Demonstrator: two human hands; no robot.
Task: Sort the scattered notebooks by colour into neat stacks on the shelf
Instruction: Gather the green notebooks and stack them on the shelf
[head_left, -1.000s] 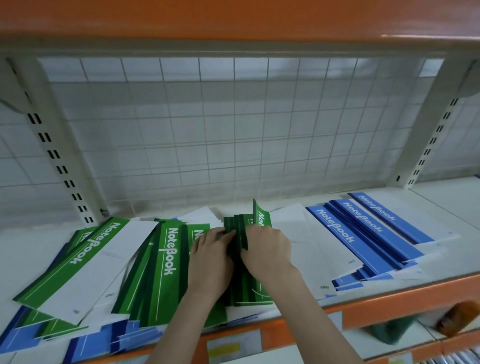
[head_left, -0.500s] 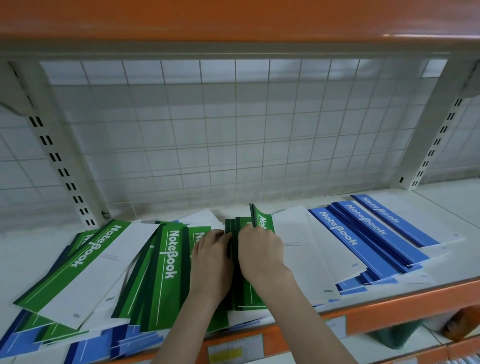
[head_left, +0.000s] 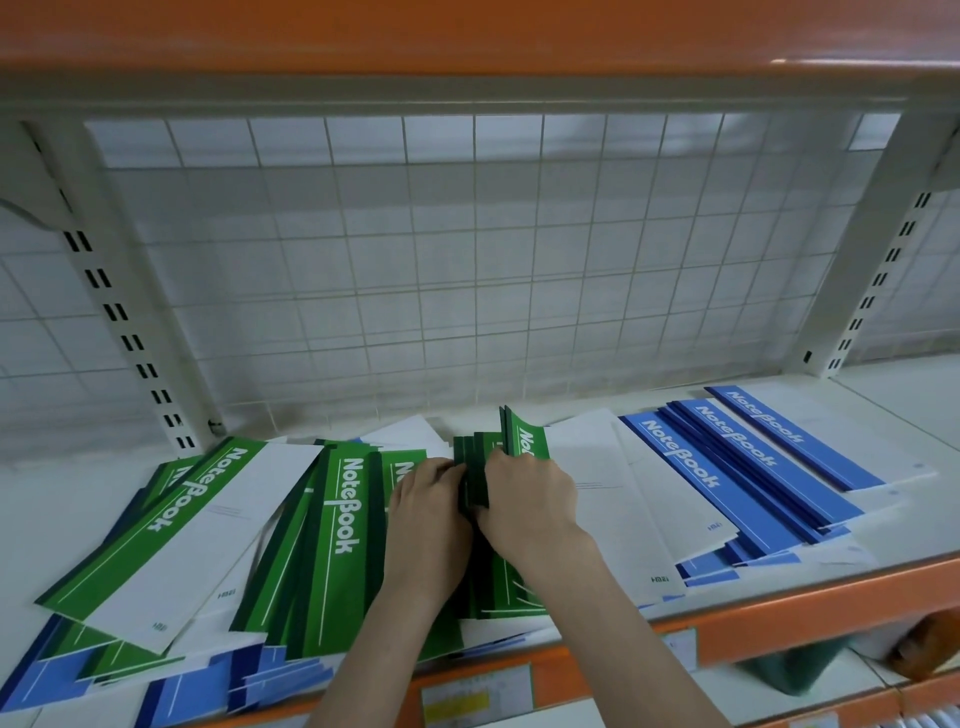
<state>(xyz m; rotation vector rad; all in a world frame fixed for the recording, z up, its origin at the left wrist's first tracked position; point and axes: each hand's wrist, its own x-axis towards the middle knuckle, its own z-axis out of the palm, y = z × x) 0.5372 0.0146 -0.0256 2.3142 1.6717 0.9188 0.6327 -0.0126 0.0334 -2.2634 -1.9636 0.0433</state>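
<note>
Green-and-white notebooks (head_left: 332, 525) lie fanned over the left and middle of the white shelf (head_left: 898, 415). A bunch of green notebooks (head_left: 524, 441) stands on edge at the middle, spines up. My left hand (head_left: 426, 514) presses against the bunch's left side. My right hand (head_left: 530, 499) grips it from the right, fingers curled over the spines. Blue-and-white notebooks (head_left: 727, 467) lie overlapped in a loose pile at the right. More blue notebooks (head_left: 208, 686) poke out under the green ones at the front left.
A white wire grid (head_left: 441, 260) closes the back of the shelf, with slotted uprights (head_left: 119, 312) at both sides. An orange shelf edge (head_left: 779, 629) runs along the front and an orange shelf (head_left: 467, 31) hangs overhead. Lower shelves show below right.
Both hands have shifted slightly and pressed the upright green bunch closer together. The flat piles have not moved.
</note>
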